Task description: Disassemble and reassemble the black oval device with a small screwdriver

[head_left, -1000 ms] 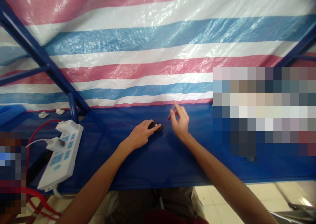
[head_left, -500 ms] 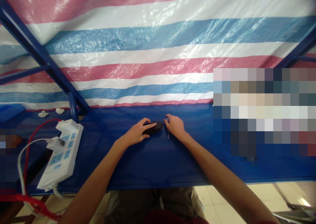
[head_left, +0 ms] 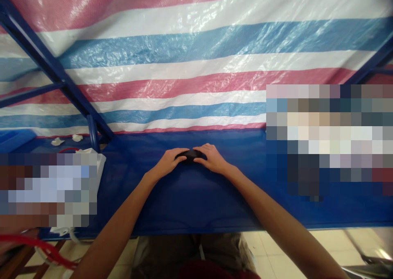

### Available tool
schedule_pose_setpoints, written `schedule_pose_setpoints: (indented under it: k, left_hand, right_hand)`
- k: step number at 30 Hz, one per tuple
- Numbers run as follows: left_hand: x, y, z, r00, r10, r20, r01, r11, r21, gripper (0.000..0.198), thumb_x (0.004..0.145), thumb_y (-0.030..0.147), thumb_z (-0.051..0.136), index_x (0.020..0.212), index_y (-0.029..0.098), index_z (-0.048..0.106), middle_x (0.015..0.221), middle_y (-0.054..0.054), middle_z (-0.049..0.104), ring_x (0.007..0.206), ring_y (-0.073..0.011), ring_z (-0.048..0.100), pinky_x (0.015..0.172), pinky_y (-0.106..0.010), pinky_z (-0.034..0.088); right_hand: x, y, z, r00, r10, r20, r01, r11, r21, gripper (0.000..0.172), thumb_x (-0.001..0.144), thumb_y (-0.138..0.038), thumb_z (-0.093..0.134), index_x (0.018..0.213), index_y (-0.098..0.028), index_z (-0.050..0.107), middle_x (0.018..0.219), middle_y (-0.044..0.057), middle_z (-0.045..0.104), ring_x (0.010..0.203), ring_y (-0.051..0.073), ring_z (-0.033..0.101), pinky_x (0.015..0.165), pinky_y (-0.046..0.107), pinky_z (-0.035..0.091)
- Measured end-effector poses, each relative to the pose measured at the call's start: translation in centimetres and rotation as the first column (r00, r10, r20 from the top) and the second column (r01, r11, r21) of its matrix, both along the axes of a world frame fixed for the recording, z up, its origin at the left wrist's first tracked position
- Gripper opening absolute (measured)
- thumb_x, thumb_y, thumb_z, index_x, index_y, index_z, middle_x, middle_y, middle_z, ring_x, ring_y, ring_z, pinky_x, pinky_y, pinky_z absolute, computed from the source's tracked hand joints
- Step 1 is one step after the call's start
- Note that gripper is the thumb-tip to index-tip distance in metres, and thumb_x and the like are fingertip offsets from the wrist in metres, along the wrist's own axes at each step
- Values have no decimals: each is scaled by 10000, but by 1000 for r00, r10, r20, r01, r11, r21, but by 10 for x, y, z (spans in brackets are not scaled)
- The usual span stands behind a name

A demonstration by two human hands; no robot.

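Observation:
A black, rounded, oblong object [head_left: 190,156], which looks like a computer mouse, is at the middle of the blue table [head_left: 190,201]. My left hand [head_left: 170,161] grips its left end, fingers over the top and thumb on the near side. At the other end my right hand [head_left: 211,157] is closed on it in the same way. The fingers cover both ends of the mouse. The small blue-handled screwdriver is out of sight; I cannot tell whether the right hand hides it.
A white power strip [head_left: 100,164] lies at the left, partly behind a blurred patch, with red cables [head_left: 37,246] below. Two crumpled white scraps [head_left: 77,137] and a blue tray [head_left: 15,139] are at the back left. A blue frame post [head_left: 46,62] rises before a striped sheet [head_left: 184,57].
My right hand has moved slightly left and taken hold of the mouse's right end. The screwdriver it held no longer shows. A blurred patch now covers much of the power strip.

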State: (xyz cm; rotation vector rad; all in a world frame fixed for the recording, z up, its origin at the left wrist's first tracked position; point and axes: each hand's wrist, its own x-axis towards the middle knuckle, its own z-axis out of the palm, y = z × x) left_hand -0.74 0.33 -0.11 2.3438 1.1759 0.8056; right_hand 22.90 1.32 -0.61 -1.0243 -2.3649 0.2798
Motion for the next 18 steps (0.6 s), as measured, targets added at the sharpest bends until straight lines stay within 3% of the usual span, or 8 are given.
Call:
schedule_pose_setpoints:
  k: [5, 10, 14, 18]
  left_hand:
    - [2, 2, -6, 984, 61, -168, -50, 997, 66, 340, 985, 330, 354, 1211, 225, 585, 1100, -34, 667, 979, -186, 585, 911, -343, 450]
    - [5, 0, -7, 942, 154, -298, -106, 979, 172, 341, 993, 328, 337, 1191, 234, 598, 1021, -45, 615, 963, -189, 539, 871, -338, 425]
    - [4, -1, -4, 958, 141, -249, -105, 983, 150, 293, 976, 331, 397, 1155, 224, 604, 1038, -43, 611, 976, -188, 562, 873, -328, 427]
    - [-2, 0, 3, 993, 21, -118, -13, 998, 68, 244, 914, 379, 531, 1042, 210, 652, 1021, -40, 645, 953, -186, 601, 877, -308, 444]
  right_hand:
    - [-2, 1, -3, 998, -31, 59, 30, 999, 13, 421, 929, -431, 479, 1226, -155, 596, 1062, 113, 680, 983, 226, 547, 929, 406, 397]
    - [-5, 2, -11, 995, -60, 77, 56, 997, 46, 397, 958, -409, 422, 1184, -157, 629, 1032, 111, 688, 985, 218, 533, 959, 417, 369]
    - [-4, 1, -9, 997, -64, 47, 61, 996, 59, 378, 952, -412, 438, 1141, -163, 649, 1030, 103, 679, 994, 214, 531, 953, 400, 367]
    - [-3, -2, -3, 999, -10, 36, 9, 999, 48, 440, 866, -515, 556, 1124, -173, 654, 1047, 101, 668, 1037, 238, 519, 928, 396, 374]
